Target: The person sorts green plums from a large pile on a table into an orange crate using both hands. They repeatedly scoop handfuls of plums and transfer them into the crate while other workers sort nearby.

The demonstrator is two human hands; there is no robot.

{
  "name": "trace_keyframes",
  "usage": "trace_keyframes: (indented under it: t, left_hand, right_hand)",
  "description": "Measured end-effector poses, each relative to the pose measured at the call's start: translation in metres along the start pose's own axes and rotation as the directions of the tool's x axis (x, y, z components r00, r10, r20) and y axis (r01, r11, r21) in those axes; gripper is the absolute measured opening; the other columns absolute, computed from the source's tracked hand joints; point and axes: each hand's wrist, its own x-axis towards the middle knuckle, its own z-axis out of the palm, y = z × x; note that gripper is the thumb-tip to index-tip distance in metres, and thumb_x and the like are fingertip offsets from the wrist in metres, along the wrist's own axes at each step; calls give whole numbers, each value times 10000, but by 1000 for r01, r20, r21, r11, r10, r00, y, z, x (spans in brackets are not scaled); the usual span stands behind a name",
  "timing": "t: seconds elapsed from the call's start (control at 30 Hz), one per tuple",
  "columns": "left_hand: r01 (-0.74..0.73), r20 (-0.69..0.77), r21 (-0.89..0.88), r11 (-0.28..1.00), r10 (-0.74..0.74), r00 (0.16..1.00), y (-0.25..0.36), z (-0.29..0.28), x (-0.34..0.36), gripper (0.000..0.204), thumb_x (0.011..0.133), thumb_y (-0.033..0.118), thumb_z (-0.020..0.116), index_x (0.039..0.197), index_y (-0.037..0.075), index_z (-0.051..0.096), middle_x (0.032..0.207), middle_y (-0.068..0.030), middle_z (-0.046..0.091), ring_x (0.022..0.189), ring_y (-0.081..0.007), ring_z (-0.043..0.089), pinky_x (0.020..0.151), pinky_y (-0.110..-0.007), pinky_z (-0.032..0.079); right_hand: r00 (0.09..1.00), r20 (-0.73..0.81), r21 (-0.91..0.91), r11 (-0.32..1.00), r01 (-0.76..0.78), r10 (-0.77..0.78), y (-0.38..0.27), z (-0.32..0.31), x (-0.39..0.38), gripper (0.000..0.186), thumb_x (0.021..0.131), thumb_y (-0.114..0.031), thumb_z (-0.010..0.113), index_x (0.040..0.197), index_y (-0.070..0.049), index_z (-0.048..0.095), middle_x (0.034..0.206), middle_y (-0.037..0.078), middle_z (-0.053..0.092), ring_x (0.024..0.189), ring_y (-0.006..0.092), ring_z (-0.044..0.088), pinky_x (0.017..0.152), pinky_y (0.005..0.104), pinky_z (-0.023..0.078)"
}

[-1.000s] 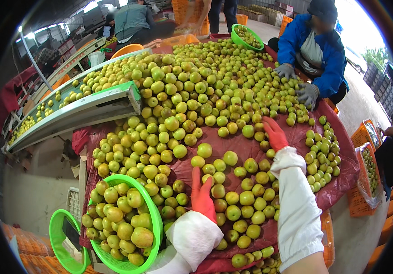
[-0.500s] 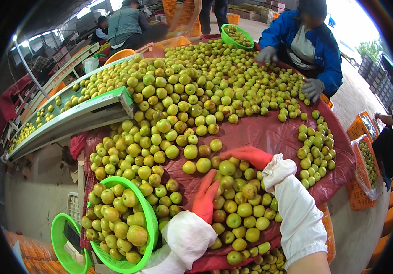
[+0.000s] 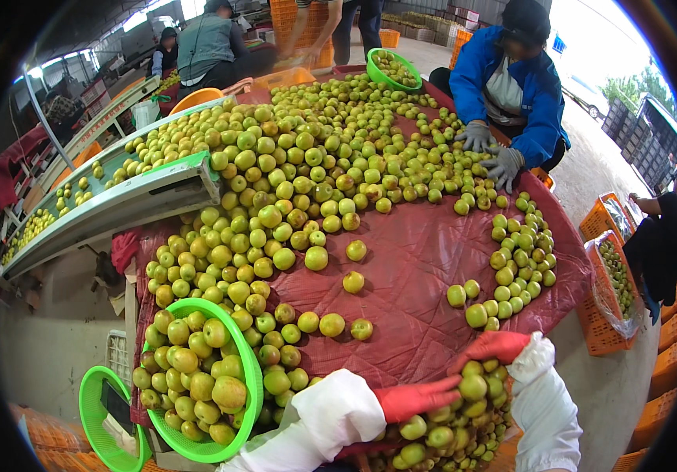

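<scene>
Red gloves and white sleeves cover both hands, low in the picture over a heap of round yellow-green fruit [image 3: 440, 436] at the maroon-covered table's [image 3: 401, 267] near edge. My left hand [image 3: 417, 397] lies open, fingers stretched rightward against the fruit. Above it, my right hand [image 3: 488, 348] is open, curved over the top of the heap with fingertips touching it. A large green basket of fruit [image 3: 250, 385] stands left of my hands. More fruit [image 3: 331, 149] covers the far table and runs in a band down the right side.
A sloping chute [image 3: 118, 208] carries fruit at left. An empty-looking green basket [image 3: 95, 413] sits lower left. A co-worker in blue [image 3: 543, 110] has gray-gloved hands [image 3: 500, 165] in the fruit. Orange crates [image 3: 614, 334] and another person [image 3: 653, 236] are at right; others work behind.
Both my hands have moved down toward the near edge with a cluster of fruit, leaving more of the maroon cover bare. The co-worker's hands have shifted among the far fruit.
</scene>
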Motion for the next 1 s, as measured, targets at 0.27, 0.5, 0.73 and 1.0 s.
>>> trace_keyframes:
  t: [0.27,0.5,0.73,1.0]
  left_hand:
    - [-54,-52,-98,994,49,997,20,4,-9,565,1001,378,478,1442,36,393,1451,-111,442,1360,-200,371,1128,-325,275]
    - [-458,-925,153,876,290,245,3,-34,-18,338,960,110,529,1277,0,565,1247,-78,604,1153,-170,544,1022,-301,402]
    - [460,-714,531,712,668,-208,-7,-98,-58,485,827,199,659,1277,52,560,1348,-148,503,1286,-358,400,1115,-437,259]
    - [222,-743,636,739,508,436,-8,-74,-32,381,862,293,640,1186,93,647,1215,-110,635,1176,-283,544,1118,-423,247]
  right_hand:
    - [960,-255,17,993,-116,116,-3,30,-40,345,973,-229,509,1087,42,690,1101,97,685,1045,175,612,939,312,453]
    - [282,-896,-312,938,150,-343,19,-40,2,283,938,-206,566,1069,13,688,1038,66,684,991,158,607,898,279,452]
    - [-66,-813,-387,622,-680,-579,33,-114,60,390,899,-425,548,1215,-214,638,1353,75,550,1305,317,429,1099,413,300]
    - [607,-691,-494,870,2,-393,4,-33,64,320,950,-319,537,1113,-92,695,1088,32,703,1070,144,617,962,300,429]
